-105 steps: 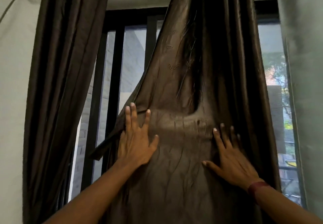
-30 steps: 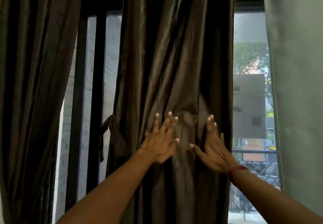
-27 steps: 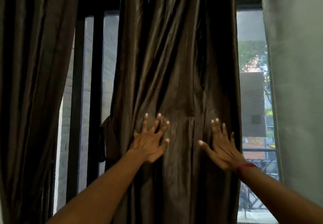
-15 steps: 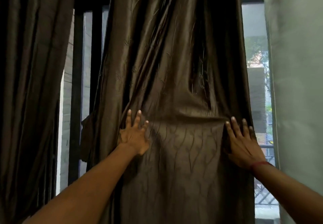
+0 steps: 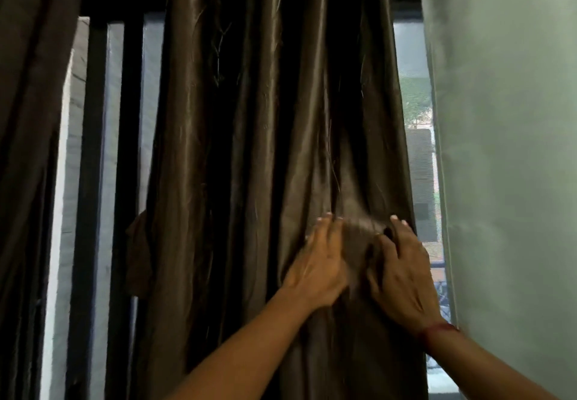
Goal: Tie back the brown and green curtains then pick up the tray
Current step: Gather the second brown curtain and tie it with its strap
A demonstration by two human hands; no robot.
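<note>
Left hand [image 5: 318, 262] and right hand [image 5: 402, 274]: close together, pressing a fold of the brown curtain [image 5: 249, 149] between them — left fingers straight, right's grip too blurred to tell. Step in hand, likely: gathering this curtain; next calls for bunching its whole width and binding it. Green curtain [image 5: 505, 149] hangs untied just right; tray unseen.

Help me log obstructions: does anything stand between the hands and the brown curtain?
Nothing visible does. The left hand and right hand both touch the brown curtain, with its fabric bunched between them; motion blur hides the right hand's grip.
</note>
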